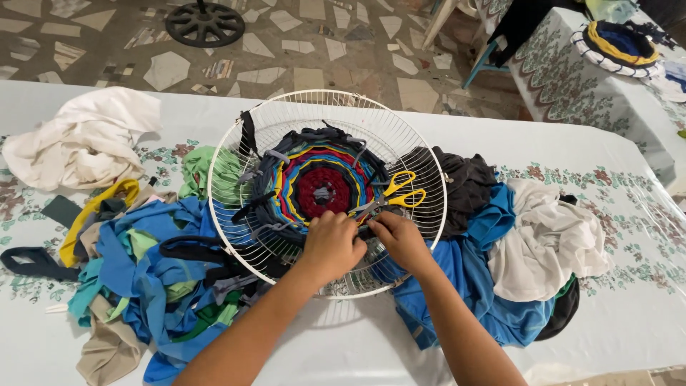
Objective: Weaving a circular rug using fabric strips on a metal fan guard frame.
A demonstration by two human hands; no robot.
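A round white wire fan guard (pixel 243 136) lies on the table with a circular weaving (pixel 318 182) of coloured cloth strips in its middle: dark red centre, then blue, yellow and dark outer rings. My left hand (pixel 330 245) and my right hand (pixel 399 239) meet at the near edge of the weaving, fingers curled on the dark cloth strips there. Yellow-handled scissors (pixel 400 191) rest on the guard just beyond my right hand.
Blue, teal and tan cloth scraps (pixel 143 286) are heaped at the left, a white cloth (pixel 86 139) behind them. Black, blue and white cloths (pixel 529 236) lie at the right. A second table (pixel 572 86) holds another round weaving (pixel 618 43). A fan base (pixel 204 23) stands on the floor.
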